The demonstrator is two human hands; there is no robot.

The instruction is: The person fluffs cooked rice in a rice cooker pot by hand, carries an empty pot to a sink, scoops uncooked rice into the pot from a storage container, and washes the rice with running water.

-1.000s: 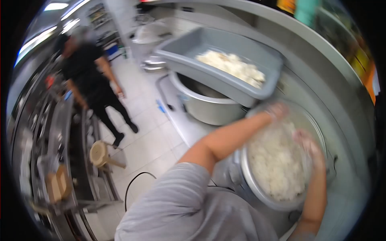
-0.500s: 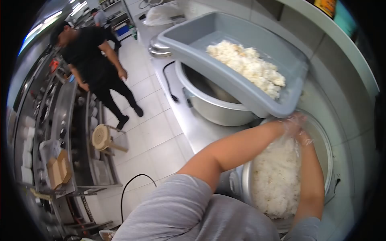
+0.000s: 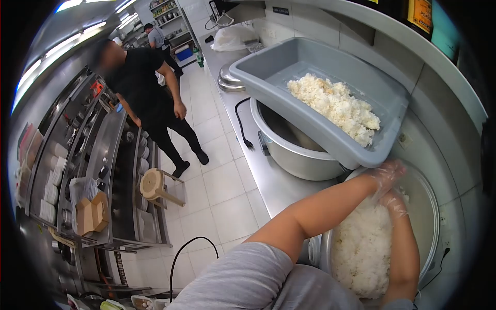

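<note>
A large round metal pot (image 3: pixel 435 219) holds a deep mass of white rice (image 3: pixel 361 248). At its far side, my left hand (image 3: pixel 388 178), in a clear plastic glove, has its fingers curled; what they hold, if anything, is hidden. My right hand (image 3: pixel 396 203), also gloved, is just below it, at the far edge of the rice, touching or almost touching my left hand. Its fingers are mostly hidden. A grey plastic tub (image 3: pixel 320 121) with a heap of rice (image 3: pixel 336 106) in it rests tilted over a second metal pot (image 3: pixel 294 163).
To the left a person in black (image 3: pixel 139 77) stands in the aisle near a beige stool (image 3: pixel 152 185). A second person (image 3: pixel 156 39) is farther back. Metal shelving (image 3: pixel 108 150) holds dishes and an open cardboard box (image 3: pixel 92 213). A black plug (image 3: pixel 248 143) lies on the counter.
My hands, apart a second ago, have come together at the pot's far side. The camera view has shifted, so the tub and the person in black appear farther right than half a second ago.
</note>
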